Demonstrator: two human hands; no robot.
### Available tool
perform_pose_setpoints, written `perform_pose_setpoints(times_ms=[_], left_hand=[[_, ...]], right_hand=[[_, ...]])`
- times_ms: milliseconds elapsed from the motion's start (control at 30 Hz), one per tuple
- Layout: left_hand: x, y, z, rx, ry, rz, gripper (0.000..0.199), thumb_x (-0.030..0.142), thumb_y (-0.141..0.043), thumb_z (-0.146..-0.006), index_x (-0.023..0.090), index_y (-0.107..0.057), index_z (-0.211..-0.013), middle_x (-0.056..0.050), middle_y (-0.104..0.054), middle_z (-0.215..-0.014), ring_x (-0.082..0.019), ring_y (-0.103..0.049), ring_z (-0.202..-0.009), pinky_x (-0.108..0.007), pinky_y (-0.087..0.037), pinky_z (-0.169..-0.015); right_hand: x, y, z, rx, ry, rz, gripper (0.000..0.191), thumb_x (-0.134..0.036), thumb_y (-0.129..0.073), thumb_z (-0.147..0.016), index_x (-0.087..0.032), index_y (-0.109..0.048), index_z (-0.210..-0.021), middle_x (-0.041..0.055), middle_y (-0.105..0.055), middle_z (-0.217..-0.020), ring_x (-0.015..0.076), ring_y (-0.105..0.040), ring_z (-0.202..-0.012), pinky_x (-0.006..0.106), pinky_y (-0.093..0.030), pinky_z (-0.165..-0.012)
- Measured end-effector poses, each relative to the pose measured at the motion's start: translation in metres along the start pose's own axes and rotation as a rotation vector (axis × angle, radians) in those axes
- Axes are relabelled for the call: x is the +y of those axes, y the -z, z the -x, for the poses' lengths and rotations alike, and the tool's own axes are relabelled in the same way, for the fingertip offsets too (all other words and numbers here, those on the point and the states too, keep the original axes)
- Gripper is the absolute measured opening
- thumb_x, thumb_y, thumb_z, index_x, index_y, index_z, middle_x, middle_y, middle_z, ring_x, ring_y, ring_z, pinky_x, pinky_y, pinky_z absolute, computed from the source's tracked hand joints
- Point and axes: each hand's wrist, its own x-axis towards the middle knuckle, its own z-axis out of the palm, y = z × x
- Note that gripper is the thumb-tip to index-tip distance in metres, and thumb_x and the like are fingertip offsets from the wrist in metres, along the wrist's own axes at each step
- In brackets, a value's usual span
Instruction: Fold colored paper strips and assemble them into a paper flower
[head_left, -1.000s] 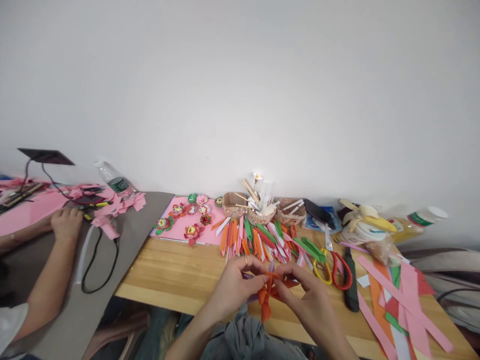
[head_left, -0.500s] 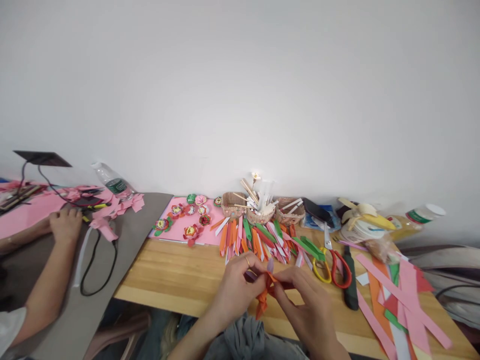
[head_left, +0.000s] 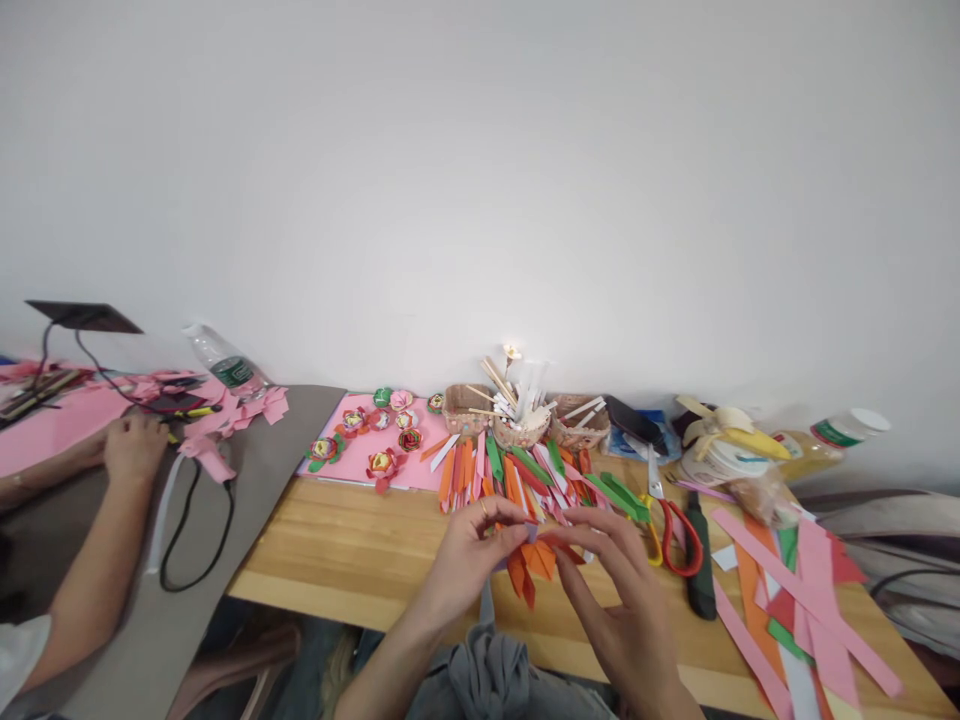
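Between my two hands, above the table's front part, is an orange folded-paper piece (head_left: 531, 572) with several pointed petals and a bit of purple paper (head_left: 532, 532) at its top. My left hand (head_left: 469, 555) pinches it from the left, thumb against forefinger. From the right, my right hand (head_left: 619, 590) pinches its edge between thumb and fingertips. The fingers partly hide the piece. Just beyond my hands lies a fanned pile of folded paper strips (head_left: 517, 475) in orange, pink, green and white.
Scissors with red and yellow handles (head_left: 679, 540) and a dark green-black tool (head_left: 701, 570) lie right. Paper strips (head_left: 810, 600) cover the right end. Behind are small baskets (head_left: 469, 410), a banana (head_left: 739, 435) and bottles. Left are paper flowers (head_left: 384, 463), a pink glue gun (head_left: 210, 450) and another person's arms (head_left: 112, 520).
The orange piece has turned in my hands, and its petals now spread more toward me. My right hand's fingers have lifted and shifted slightly. The other person's hand has moved a little.
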Motion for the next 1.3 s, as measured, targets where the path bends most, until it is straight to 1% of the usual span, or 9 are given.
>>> perform_pose_setpoints(times_ms=[100, 233, 367, 433, 667, 833, 967, 1167, 1300], left_hand=[[0.002, -0.001, 0.001, 0.084, -0.157, -0.052, 0.014, 0.029, -0.072, -0.067, 0.016, -0.067, -0.068, -0.002, -0.061, -0.069, -0.013, -0.055, -0.066, -0.023, -0.043, -0.063], [0.004, -0.005, 0.003, 0.133, -0.259, -0.062, 0.005, 0.021, -0.067, -0.071, 0.017, -0.067, -0.068, -0.003, -0.064, -0.073, -0.016, -0.060, -0.073, -0.025, -0.046, -0.071], [0.001, -0.007, 0.004, 0.149, -0.272, -0.051, 0.003, 0.021, -0.065, -0.072, 0.018, -0.066, -0.071, -0.003, -0.067, -0.074, -0.016, -0.062, -0.073, -0.027, -0.047, -0.071], [-0.001, -0.008, 0.004, 0.149, -0.280, -0.062, 0.005, 0.022, -0.065, -0.073, 0.018, -0.066, -0.071, -0.005, -0.068, -0.076, -0.017, -0.062, -0.076, -0.028, -0.048, -0.073], [-0.006, -0.012, 0.003, 0.209, -0.323, -0.051, 0.015, 0.031, -0.063, -0.076, 0.018, -0.059, -0.069, -0.003, -0.061, -0.078, -0.016, -0.058, -0.074, -0.026, -0.045, -0.070], [-0.011, -0.013, 0.000, 0.250, -0.298, -0.004, 0.021, 0.037, -0.063, -0.075, 0.019, -0.055, -0.069, -0.002, -0.056, -0.078, -0.016, -0.056, -0.078, -0.027, -0.044, -0.073], [-0.014, -0.013, -0.002, 0.257, -0.251, 0.031, 0.024, 0.040, -0.064, -0.074, 0.019, -0.054, -0.070, -0.002, -0.054, -0.080, -0.017, -0.055, -0.078, -0.026, -0.044, -0.070], [-0.018, -0.014, -0.002, 0.308, -0.272, 0.042, 0.023, 0.039, -0.061, -0.077, 0.019, -0.053, -0.071, 0.000, -0.051, -0.076, -0.011, -0.047, -0.065, -0.021, -0.040, -0.060], [-0.020, -0.016, -0.001, 0.322, -0.263, 0.073, 0.023, 0.039, -0.060, -0.078, 0.019, -0.052, -0.071, 0.001, -0.051, -0.075, -0.011, -0.048, -0.065, -0.021, -0.040, -0.059]], right_hand=[[-0.001, 0.000, 0.002, 0.010, -0.145, 0.021, 0.008, -0.019, -0.054, -0.083, -0.022, -0.061, -0.084, 0.0049, -0.062, -0.079, 0.0201, -0.057, -0.075, 0.031, -0.044, -0.066], [-0.005, -0.002, 0.002, -0.028, -0.380, -0.044, 0.017, -0.034, -0.053, -0.083, -0.021, -0.059, -0.074, 0.0024, -0.056, -0.068, 0.0175, -0.049, -0.062, 0.028, -0.036, -0.056], [-0.007, -0.006, -0.001, -0.178, -0.726, -0.430, 0.036, -0.052, -0.059, -0.074, -0.019, -0.056, -0.060, -0.0019, -0.046, -0.056, 0.0136, -0.040, -0.054, 0.025, -0.029, -0.050], [-0.007, -0.010, -0.002, -0.257, -0.826, -0.592, 0.044, -0.059, -0.061, -0.069, -0.019, -0.051, -0.054, -0.0040, -0.040, -0.052, 0.0109, -0.035, -0.049, 0.023, -0.027, -0.046], [-0.007, -0.026, 0.009, -0.264, -0.966, -0.790, 0.049, -0.063, -0.063, -0.064, -0.018, -0.046, -0.057, -0.0078, -0.034, -0.048, 0.0052, -0.026, -0.041, 0.018, -0.021, -0.039], [-0.010, -0.027, 0.012, -0.236, -1.025, -0.854, 0.049, -0.062, -0.068, -0.059, -0.018, -0.046, -0.056, -0.0081, -0.034, -0.046, 0.0045, -0.023, -0.040, 0.018, -0.019, -0.037], [-0.011, -0.026, 0.012, -0.205, -1.047, -0.867, 0.049, -0.062, -0.068, -0.059, -0.018, -0.045, -0.055, -0.0093, -0.031, -0.044, 0.0040, -0.021, -0.039, 0.018, -0.018, -0.037], [-0.009, -0.032, 0.017, -0.211, -1.045, -0.823, 0.051, -0.063, -0.068, -0.058, -0.018, -0.044, -0.053, -0.0093, -0.033, -0.042, 0.0037, -0.022, -0.037, 0.018, -0.018, -0.036], [-0.008, -0.033, 0.018, -0.218, -1.013, -0.774, 0.051, -0.063, -0.067, -0.058, -0.018, -0.045, -0.052, -0.0091, -0.034, -0.040, 0.0044, -0.025, -0.037, 0.018, -0.020, -0.037]])
